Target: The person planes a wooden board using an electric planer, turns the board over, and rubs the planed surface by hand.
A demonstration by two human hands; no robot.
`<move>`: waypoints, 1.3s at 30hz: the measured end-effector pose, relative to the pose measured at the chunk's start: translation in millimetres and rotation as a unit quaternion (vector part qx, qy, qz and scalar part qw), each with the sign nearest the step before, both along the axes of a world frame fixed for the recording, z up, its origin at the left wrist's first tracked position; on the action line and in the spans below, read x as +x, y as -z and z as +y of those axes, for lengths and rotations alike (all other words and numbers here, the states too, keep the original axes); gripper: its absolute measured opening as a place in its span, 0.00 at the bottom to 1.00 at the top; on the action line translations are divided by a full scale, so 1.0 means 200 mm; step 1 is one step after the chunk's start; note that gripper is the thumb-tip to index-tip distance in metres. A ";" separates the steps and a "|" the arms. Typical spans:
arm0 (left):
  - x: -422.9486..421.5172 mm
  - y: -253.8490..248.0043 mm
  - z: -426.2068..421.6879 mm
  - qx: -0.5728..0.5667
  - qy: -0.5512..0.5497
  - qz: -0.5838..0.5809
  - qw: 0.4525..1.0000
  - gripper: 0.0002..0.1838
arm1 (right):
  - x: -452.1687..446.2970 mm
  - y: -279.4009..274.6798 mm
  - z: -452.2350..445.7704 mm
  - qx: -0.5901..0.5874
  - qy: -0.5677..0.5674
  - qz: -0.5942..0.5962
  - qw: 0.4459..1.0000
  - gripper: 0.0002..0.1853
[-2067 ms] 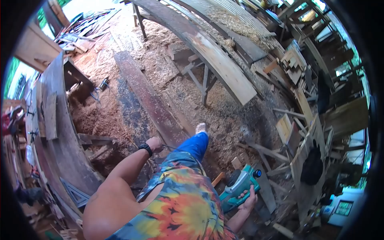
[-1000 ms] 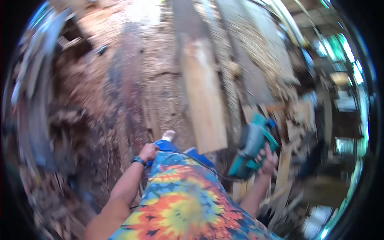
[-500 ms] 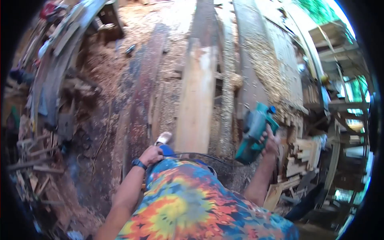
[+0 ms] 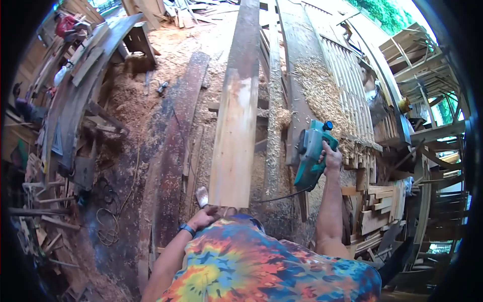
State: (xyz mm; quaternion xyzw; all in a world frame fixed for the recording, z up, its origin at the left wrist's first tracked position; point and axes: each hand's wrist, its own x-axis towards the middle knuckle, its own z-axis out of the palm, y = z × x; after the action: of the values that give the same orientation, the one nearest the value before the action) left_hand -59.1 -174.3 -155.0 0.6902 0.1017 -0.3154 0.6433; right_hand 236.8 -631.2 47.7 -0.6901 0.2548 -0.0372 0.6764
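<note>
My right hand [image 4: 331,157] is wrapped round the handle of a green electric hand planer [image 4: 313,153]. The planer is held up to the right of a long plank [image 4: 234,151], apart from it. Its black power cord [image 4: 282,197] runs left towards the plank's near end. My left hand [image 4: 204,217], with a watch on the wrist, is at the plank's near left corner, close to my body. Its fingertips are partly hidden, and I cannot tell whether they grip anything. The plank's near part is pale and smooth; its far part is dark and rough.
Shavings cover a dark board [image 4: 307,90] on the right and the ground. A slatted stack [image 4: 347,85] and cut wood pieces [image 4: 377,206] lie further right. A reddish board [image 4: 183,116] lies left, near a coiled cord [image 4: 108,229]. Another person [image 4: 68,27] is at the far left.
My left hand has moved slightly down and right, to the plank's near end; the cord stretched from it before no longer shows there. The planer stays in my right hand, now more upright.
</note>
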 end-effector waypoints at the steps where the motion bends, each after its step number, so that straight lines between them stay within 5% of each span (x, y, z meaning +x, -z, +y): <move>1: 0.03 -0.02 0.01 -0.037 -0.095 0.063 0.993 0.30 | 0.04 0.00 0.00 -0.005 -0.010 -0.005 1.000 0.13; 4: 0.15 -0.14 0.09 -0.138 -0.342 0.210 0.905 0.23 | 0.10 0.07 -0.08 -0.033 -0.040 0.008 0.999 0.16; 5: 0.18 -0.14 0.13 -0.226 -0.349 0.203 0.886 0.29 | 0.07 0.08 -0.05 -0.153 -0.032 -0.006 0.988 0.19; 7: 0.28 -0.16 0.16 -0.248 -0.328 0.209 0.887 0.37 | 0.04 0.06 0.00 -0.389 -0.009 -0.033 0.921 0.25; 8: 0.33 -0.13 0.18 -0.247 -0.261 0.212 0.909 0.44 | -0.03 -0.02 0.08 -0.439 -0.004 -0.002 0.898 0.37; 12: 0.42 -0.18 0.11 -0.272 -0.137 0.169 0.937 0.33 | -0.16 0.01 0.11 -0.433 0.003 0.008 0.902 0.47; 13: 0.44 -0.03 0.09 -0.265 -0.118 0.157 0.944 0.31 | -0.19 0.01 0.14 -0.514 0.036 -0.032 0.857 0.46; 15: 0.49 -0.18 0.03 -0.273 -0.117 0.157 0.942 0.27 | -0.27 0.03 0.24 -0.658 0.101 -0.110 0.738 0.44; 17: 0.49 -0.20 0.02 -0.317 -0.106 0.234 0.913 0.26 | -0.38 0.03 0.41 -0.602 0.081 -0.246 0.755 0.34; 19: 0.51 -0.23 0.01 -0.334 -0.094 0.256 0.902 0.26 | -0.55 -0.01 0.61 -0.327 -0.144 -0.035 0.933 0.26; 21: 0.52 -0.23 0.02 -0.335 -0.083 0.270 0.899 0.26 | -0.68 0.28 0.73 -0.252 -0.333 0.077 0.905 0.28; 23: 0.52 -0.22 0.02 -0.324 -0.074 0.271 0.903 0.25 | -0.81 0.39 0.95 -0.374 -0.351 0.168 0.842 0.34; 25: 0.54 -0.32 0.00 -0.313 -0.082 0.278 0.904 0.23 | -0.91 0.42 1.10 -0.262 -0.319 0.146 0.899 0.40; 28: 0.54 -0.34 -0.02 -0.284 -0.076 0.259 0.920 0.19 | -0.96 0.60 1.27 -0.244 -0.198 0.145 0.938 0.47; 36: 0.52 -0.42 -0.01 -0.132 -0.142 0.220 0.956 0.14 | -0.94 0.46 1.33 -0.264 -0.170 0.228 0.922 0.45; 39: 0.49 -0.70 -0.04 -0.002 -0.107 0.135 0.985 0.17 | -0.89 0.62 1.30 -0.103 -0.198 0.246 0.943 0.44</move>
State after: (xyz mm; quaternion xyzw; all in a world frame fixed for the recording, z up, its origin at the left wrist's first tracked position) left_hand 39.2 -182.1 -15.9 0.6255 0.2599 -0.3351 0.6549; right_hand 59.3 -371.7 -76.5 -0.7798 0.2667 0.2424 0.5119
